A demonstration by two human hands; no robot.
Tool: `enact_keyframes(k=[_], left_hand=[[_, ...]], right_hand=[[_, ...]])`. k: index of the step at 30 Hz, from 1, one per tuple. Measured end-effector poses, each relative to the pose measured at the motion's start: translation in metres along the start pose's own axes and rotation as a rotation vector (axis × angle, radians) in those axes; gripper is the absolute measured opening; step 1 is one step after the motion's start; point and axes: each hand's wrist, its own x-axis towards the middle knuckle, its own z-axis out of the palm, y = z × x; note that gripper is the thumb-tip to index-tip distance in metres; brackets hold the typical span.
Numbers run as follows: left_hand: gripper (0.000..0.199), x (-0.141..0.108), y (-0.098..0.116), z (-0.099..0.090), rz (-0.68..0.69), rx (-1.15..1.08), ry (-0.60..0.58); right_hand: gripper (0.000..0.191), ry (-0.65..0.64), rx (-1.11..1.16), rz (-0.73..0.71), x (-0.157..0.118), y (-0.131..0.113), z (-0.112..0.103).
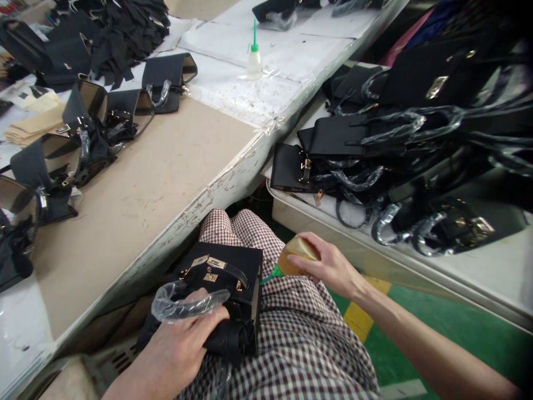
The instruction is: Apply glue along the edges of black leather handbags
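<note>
A black handbag [225, 261] with gold hardware rests on my lap, over checkered cloth [308, 328]. My left hand [183, 339] grips it near its plastic-wrapped handle [187, 305]; part of the fingers is hidden behind the bag. My right hand [327, 264] is wrapped around a squeeze bottle [297, 256] of yellowish liquid. The bottle is tilted, and its green nozzle [271, 274] points down and left, with the tip at the bag's right edge. I cannot tell whether the tip touches the bag.
Several black handbags [164, 83] stand along the table [166, 161] on my left. A second green-tipped bottle [254, 61] stands upright farther back. To my right, many black bags [341, 136] are piled on a pale surface [458, 283]. The table edge runs close by my lap.
</note>
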Motion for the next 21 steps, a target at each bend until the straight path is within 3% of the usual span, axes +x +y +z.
enact_keyframes(k=[6,13,21], left_hand=[[0.06,-0.002,-0.002,0.003,0.051,0.053,0.027],[0.061,-0.001,-0.002,0.004,0.04,0.053,0.012],[0.06,-0.004,-0.003,0.007,-0.043,-0.017,-0.062]], right_hand=[[0.043,0.033,0.209,0.095,-0.001,0.011,-0.001],[0.044,-0.066,0.312,0.149,-0.003,0.02,0.008],[0.037,-0.19,0.588,0.148,-0.025,0.009,0.009]])
